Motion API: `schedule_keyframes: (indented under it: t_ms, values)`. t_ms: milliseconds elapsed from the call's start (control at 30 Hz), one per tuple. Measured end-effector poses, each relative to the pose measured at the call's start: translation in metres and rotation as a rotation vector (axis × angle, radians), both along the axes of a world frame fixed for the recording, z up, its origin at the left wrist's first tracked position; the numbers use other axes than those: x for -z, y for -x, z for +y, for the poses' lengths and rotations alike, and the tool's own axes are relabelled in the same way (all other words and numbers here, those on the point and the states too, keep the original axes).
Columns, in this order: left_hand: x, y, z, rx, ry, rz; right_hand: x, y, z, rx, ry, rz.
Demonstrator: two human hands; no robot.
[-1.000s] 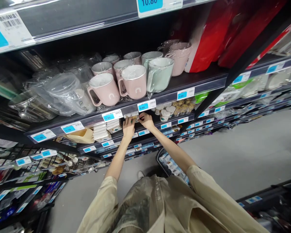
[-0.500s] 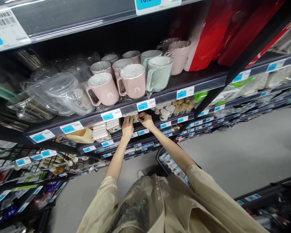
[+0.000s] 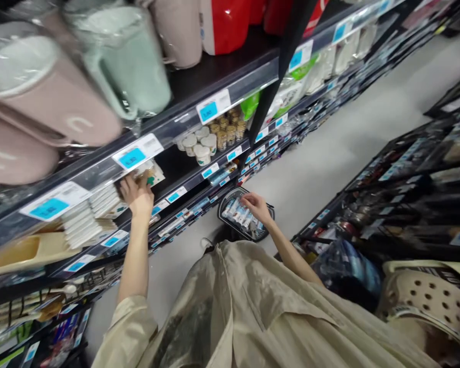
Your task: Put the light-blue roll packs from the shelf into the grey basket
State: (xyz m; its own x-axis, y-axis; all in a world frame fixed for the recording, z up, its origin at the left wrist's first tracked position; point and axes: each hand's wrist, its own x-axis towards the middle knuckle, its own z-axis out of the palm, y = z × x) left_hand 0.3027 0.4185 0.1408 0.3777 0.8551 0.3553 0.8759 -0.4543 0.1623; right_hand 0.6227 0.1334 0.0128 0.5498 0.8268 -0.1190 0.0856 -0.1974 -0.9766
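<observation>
Two places: left hand (image 3: 138, 197) on packet (image 3: 152, 174), right hand (image 3: 257, 207) over basket (image 3: 271, 221).

Wears a loose, pale beige shirt of thin, slightly sheer cloth (image 3: 253, 306), creased in broad folds across the front. Shows a stitched seam down the middle and a darker, mottled patch under the cloth beside it. Has a wide, short left sleeve (image 3: 128, 327) and right sleeve (image 3: 329, 304), ending about the elbow. Leaves both forearms bare down to the left hand (image 3: 138, 197) and right hand (image 3: 257, 207). Includes a pale shoe tip (image 3: 206, 242).
</observation>
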Motion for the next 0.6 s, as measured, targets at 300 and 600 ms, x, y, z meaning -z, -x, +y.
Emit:
schedule_keyframes:
  t_ms: [300,600]
  values:
    - [-0.011,-0.013,-0.002,0.003,-0.049,0.096,0.153,-0.041,-0.196,0.516,0.612,0.215]
    - [-0.032,-0.036,-0.019,-0.100,0.028,0.266,0.252,-0.048,-0.221,0.314,0.892,0.231]
